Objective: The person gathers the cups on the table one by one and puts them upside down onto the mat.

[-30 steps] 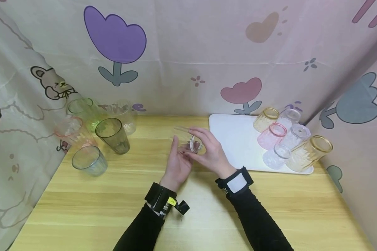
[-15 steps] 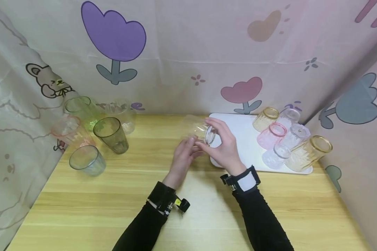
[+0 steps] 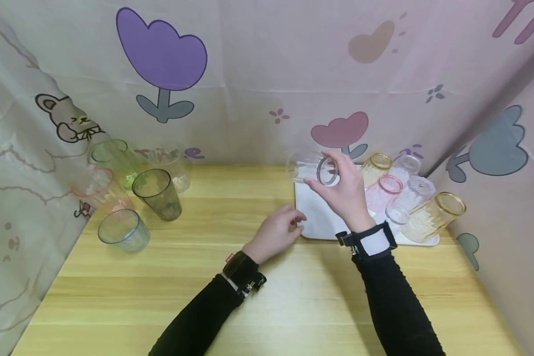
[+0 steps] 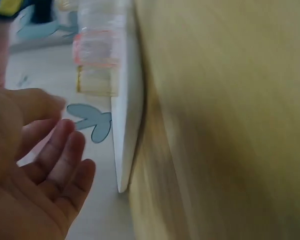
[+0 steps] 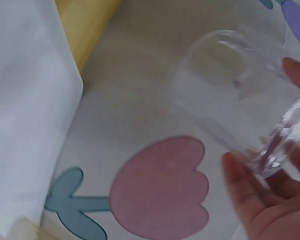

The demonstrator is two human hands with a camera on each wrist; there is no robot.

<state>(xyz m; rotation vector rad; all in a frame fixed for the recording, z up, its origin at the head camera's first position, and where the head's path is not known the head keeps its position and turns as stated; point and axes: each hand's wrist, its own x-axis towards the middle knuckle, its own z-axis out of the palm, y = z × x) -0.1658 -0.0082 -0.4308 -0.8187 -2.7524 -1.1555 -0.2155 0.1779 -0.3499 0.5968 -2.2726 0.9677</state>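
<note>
A clear drinking glass (image 3: 303, 168) is held in the air above the back left of the white tray (image 3: 320, 217). My right hand (image 3: 351, 195) grips it by its thick base end with thumb and fingers. The glass lies on its side, mouth pointing left; in the right wrist view the clear glass (image 5: 215, 95) shows thumb and fingers around the base. My left hand (image 3: 278, 232) is beside the tray's front left corner, its fingers loosely curled. In the left wrist view the left hand (image 4: 45, 165) has nothing in it.
Several glasses stand upside down on the tray's right half, among them a pink glass (image 3: 382, 193) and a tall amber glass (image 3: 433, 217). At the table's left stand more tumblers: green (image 3: 115, 160), smoky grey (image 3: 157, 195), bluish (image 3: 126, 232). A patterned cloth (image 3: 249, 99) hangs behind.
Both hands were at the clear glass before. My left hand has let go and dropped lower, towards the tray corner. My right hand has carried the glass right and up over the tray.
</note>
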